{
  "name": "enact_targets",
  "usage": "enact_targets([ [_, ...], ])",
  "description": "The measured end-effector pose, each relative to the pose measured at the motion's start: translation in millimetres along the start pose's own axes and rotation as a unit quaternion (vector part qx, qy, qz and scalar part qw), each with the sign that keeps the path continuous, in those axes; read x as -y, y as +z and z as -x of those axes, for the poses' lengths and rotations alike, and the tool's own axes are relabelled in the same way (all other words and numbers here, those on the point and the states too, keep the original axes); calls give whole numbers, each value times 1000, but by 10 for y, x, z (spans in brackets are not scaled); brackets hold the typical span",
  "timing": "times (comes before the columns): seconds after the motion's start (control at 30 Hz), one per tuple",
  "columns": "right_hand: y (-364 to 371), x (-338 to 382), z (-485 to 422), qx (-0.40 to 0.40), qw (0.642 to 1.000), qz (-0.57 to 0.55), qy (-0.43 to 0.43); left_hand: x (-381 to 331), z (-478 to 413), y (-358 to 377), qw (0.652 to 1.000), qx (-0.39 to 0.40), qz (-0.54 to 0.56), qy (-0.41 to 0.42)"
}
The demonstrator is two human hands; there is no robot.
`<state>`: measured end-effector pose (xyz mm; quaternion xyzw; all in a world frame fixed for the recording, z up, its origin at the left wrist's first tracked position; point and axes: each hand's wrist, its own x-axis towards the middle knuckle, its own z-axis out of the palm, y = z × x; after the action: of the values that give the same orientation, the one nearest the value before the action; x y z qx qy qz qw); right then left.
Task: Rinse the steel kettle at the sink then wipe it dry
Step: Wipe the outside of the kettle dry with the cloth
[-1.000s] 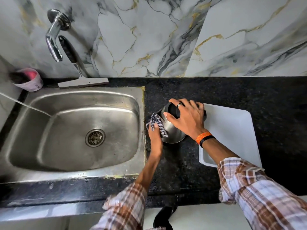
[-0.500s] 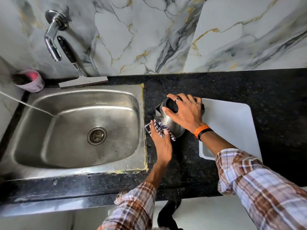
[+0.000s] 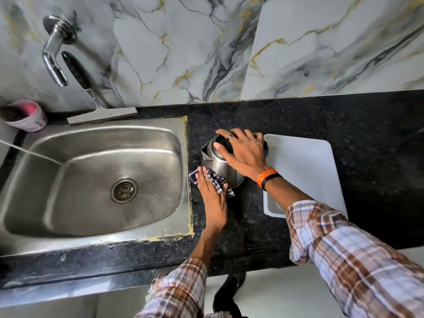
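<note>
We're on the drying pass now: the steel kettle [image 3: 221, 169] stands on the black speckled tabletop [image 3: 298, 115], just right of the sink [image 3: 96, 177], touching the white tray [image 3: 305, 171]. Our right hand [image 3: 244, 154] is spread over the lid, fingers clamping it steady. Our left hand [image 3: 212, 198] lies flat and open, pressing the checked cloth [image 3: 216, 180] against the lower wall. To do this well, we'd say keep firm pressure from above so the kettle can't skid, and sweep the cloth round the curve, down to the base rim where drops collect. The brushed steel looks smooth, slick and rounded, tapering upward; the cloth is thin, soft, bunched under our palm.
</note>
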<state>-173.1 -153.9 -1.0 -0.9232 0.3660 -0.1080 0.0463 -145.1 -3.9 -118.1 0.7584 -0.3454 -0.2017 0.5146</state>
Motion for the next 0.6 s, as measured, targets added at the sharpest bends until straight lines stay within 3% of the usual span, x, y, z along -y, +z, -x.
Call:
enact_targets([
  [0.1,-94,-10,21,23,998,-60,-15,-182,56,-63,997,13,-31,71],
  [0.13,-126,-11,80,-4,993,-116,-18,-210,72,-96,994,20,-57,93],
  [0.2,-93,35,342,-132,967,-216,-4,-244,75,-170,986,50,-115,112],
  [0.27,108,223,747,-234,922,-297,86,-296,71,-230,977,84,-162,110],
  [0.37,436,682,1178,-218,838,-433,250,-394,28,-321,971,132,-184,82],
  [0.53,624,935,1141,-286,711,-518,380,-251,-43,-618,956,224,-146,125],
  [0.6,671,947,1106,-296,696,-516,402,-182,-94,-776,944,250,-138,162],
])
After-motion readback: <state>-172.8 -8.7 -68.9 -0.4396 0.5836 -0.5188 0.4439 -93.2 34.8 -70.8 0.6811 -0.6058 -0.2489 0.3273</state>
